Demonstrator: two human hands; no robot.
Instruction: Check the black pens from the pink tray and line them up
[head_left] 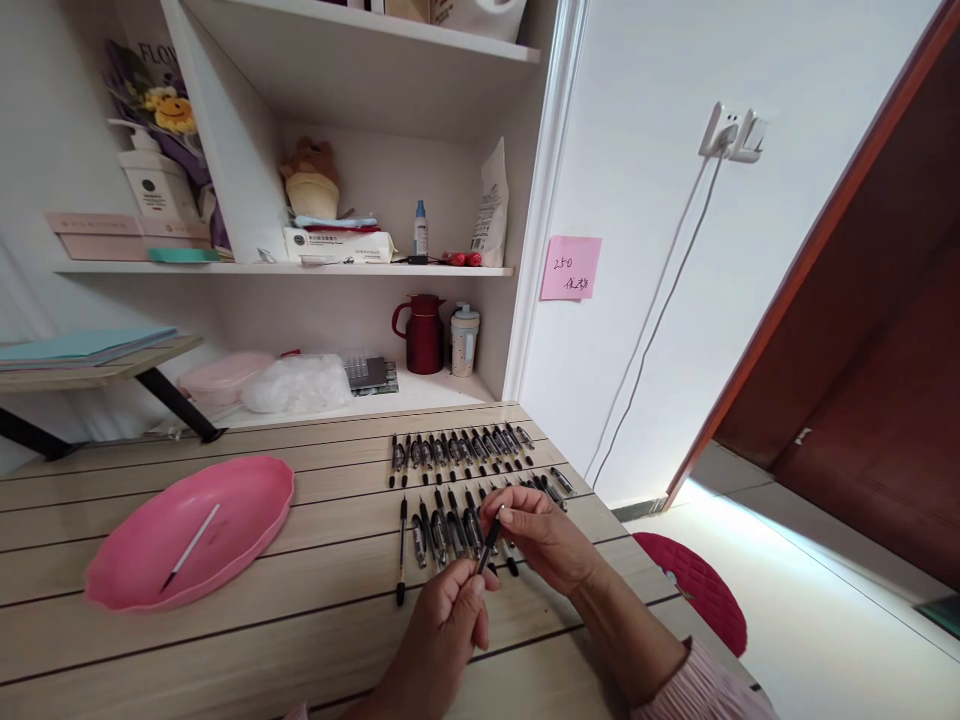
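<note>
Both hands meet over the near row of pens. My left hand point(454, 605) is closed around the lower barrel of a pen point(492, 538) with a black grip, held tilted. At its upper end, the fingers of my right hand point(546, 535) pinch the tip; whether a separate small part is between them I cannot make out. Beneath and behind the hands lies a row of clear-and-black pens and caps point(439, 525), partly hidden by my fingers. One pen point(402, 550) lies at that row's left end. Farther back is a second row of pens and caps point(460, 453).
A pink scalloped tray point(247, 500) on the left of the wooden table point(322, 620) holds a thin white pen refill point(191, 545). Behind stand shelves with a red jug point(425, 335), a cup point(464, 340) and a plastic bag point(296, 384). A red stool point(701, 580) is at right.
</note>
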